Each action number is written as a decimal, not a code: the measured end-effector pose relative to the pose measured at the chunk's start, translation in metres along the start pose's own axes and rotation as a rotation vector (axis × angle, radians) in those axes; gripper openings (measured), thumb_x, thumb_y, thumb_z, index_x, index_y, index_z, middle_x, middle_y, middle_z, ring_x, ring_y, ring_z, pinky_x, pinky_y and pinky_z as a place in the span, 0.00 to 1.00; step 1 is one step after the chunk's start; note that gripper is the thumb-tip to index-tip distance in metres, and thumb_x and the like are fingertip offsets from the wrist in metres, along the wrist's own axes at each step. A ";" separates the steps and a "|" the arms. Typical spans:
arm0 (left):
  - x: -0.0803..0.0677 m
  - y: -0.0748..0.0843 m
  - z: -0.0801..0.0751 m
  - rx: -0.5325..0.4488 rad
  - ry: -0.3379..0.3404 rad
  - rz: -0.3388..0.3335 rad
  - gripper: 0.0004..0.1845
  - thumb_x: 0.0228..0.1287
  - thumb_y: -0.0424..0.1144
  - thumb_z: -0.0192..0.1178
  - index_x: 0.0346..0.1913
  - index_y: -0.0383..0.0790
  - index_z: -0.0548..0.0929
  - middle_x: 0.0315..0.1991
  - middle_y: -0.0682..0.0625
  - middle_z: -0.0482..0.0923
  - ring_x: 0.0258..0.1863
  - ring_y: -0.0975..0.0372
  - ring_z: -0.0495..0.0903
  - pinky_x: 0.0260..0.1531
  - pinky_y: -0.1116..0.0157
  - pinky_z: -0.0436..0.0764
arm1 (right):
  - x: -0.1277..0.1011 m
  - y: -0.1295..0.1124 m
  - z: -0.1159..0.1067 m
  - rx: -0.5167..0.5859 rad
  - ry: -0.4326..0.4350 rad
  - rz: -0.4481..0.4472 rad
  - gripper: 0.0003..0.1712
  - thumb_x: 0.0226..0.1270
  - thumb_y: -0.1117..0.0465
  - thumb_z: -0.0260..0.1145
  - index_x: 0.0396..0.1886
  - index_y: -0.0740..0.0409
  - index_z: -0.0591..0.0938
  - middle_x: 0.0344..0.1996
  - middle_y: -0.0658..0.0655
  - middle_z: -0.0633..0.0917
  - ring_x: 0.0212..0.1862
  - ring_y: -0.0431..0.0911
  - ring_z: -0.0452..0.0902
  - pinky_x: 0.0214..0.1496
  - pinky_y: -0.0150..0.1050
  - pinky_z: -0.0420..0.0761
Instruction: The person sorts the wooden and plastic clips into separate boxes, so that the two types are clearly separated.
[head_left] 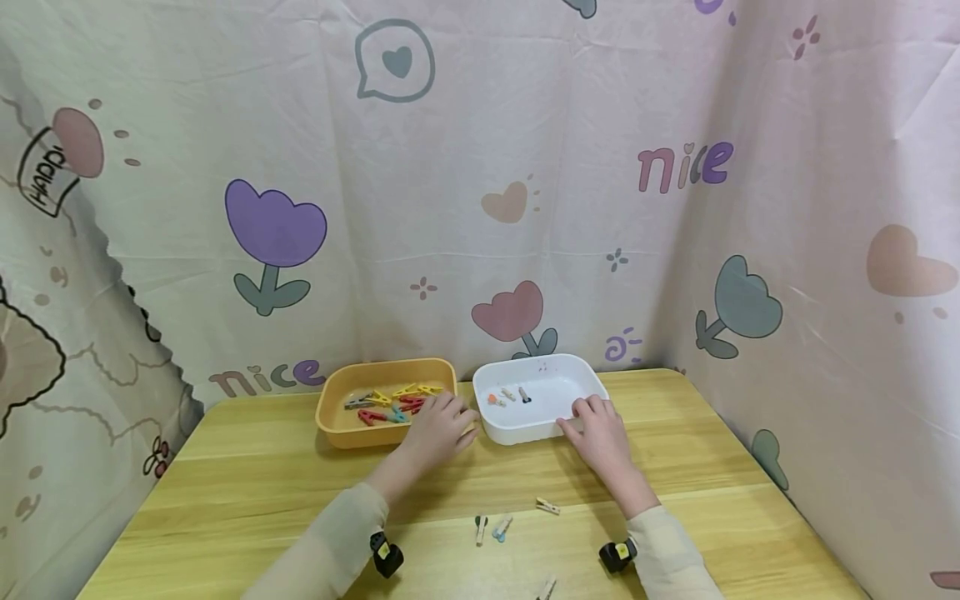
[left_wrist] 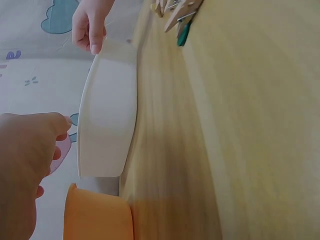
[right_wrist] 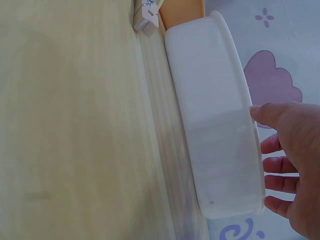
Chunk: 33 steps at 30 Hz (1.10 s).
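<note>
An orange tray (head_left: 330,417) holding several coloured clothes pegs (head_left: 390,404) stands beside a white tray (head_left: 525,429) with three small pegs (head_left: 510,395) in it. My left hand (head_left: 450,408) lies over the orange tray's right front corner, fingers loosely bent toward the pegs; I see nothing held in it. In the left wrist view the left hand (left_wrist: 50,145) hovers by the white tray (left_wrist: 107,120) and orange tray (left_wrist: 97,217). My right hand (head_left: 592,410) rests on the white tray's front right rim, with the fingers (right_wrist: 272,165) spread over the white tray (right_wrist: 215,125).
Several loose pegs (head_left: 502,527) lie on the wooden table (head_left: 247,483) near my forearms, one more peg (head_left: 547,505) nearer the right arm. A printed curtain (head_left: 480,208) closes off the back and both sides. The table's front edge is close to my body.
</note>
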<state>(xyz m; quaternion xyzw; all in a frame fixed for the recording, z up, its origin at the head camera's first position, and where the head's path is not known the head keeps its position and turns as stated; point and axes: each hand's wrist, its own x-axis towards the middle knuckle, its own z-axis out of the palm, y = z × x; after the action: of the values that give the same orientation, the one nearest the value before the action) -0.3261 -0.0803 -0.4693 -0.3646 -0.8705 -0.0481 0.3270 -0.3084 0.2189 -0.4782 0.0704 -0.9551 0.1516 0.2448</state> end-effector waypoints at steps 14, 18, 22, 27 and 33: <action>-0.019 0.008 -0.011 -0.032 -0.054 0.071 0.09 0.58 0.47 0.69 0.40 0.50 0.83 0.37 0.54 0.77 0.41 0.59 0.72 0.42 0.60 0.73 | 0.001 0.000 0.000 0.001 -0.005 0.005 0.18 0.61 0.48 0.69 0.35 0.57 0.77 0.39 0.58 0.78 0.45 0.55 0.72 0.50 0.52 0.74; -0.027 0.010 -0.011 -0.048 -0.034 0.113 0.10 0.56 0.46 0.70 0.39 0.49 0.83 0.36 0.54 0.77 0.41 0.59 0.74 0.44 0.58 0.75 | 0.001 -0.001 0.000 0.000 -0.007 0.010 0.18 0.62 0.48 0.69 0.35 0.57 0.77 0.39 0.58 0.78 0.46 0.55 0.72 0.51 0.52 0.74; -0.034 0.012 -0.011 -0.057 -0.054 0.131 0.10 0.56 0.47 0.70 0.38 0.50 0.83 0.36 0.55 0.77 0.41 0.59 0.74 0.43 0.60 0.73 | 0.001 -0.001 -0.001 0.002 -0.004 0.009 0.18 0.61 0.48 0.69 0.35 0.57 0.77 0.39 0.58 0.79 0.46 0.56 0.72 0.51 0.52 0.74; -0.041 0.016 -0.012 -0.061 -0.107 0.152 0.10 0.59 0.49 0.67 0.40 0.51 0.83 0.37 0.56 0.76 0.41 0.61 0.73 0.42 0.61 0.72 | 0.001 -0.001 0.000 0.007 0.000 0.006 0.18 0.61 0.48 0.70 0.34 0.57 0.77 0.38 0.58 0.78 0.46 0.56 0.72 0.51 0.52 0.74; -0.050 0.022 -0.011 -0.058 -0.119 0.235 0.10 0.61 0.51 0.65 0.41 0.52 0.82 0.38 0.57 0.76 0.43 0.63 0.73 0.42 0.63 0.73 | 0.001 0.000 0.000 0.005 -0.008 0.006 0.18 0.61 0.48 0.69 0.34 0.57 0.77 0.39 0.58 0.78 0.46 0.56 0.72 0.50 0.51 0.74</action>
<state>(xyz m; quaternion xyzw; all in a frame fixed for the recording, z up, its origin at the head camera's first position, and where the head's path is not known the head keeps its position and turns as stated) -0.2796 -0.0981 -0.4942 -0.4754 -0.8380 -0.0131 0.2674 -0.3090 0.2188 -0.4777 0.0687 -0.9559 0.1542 0.2402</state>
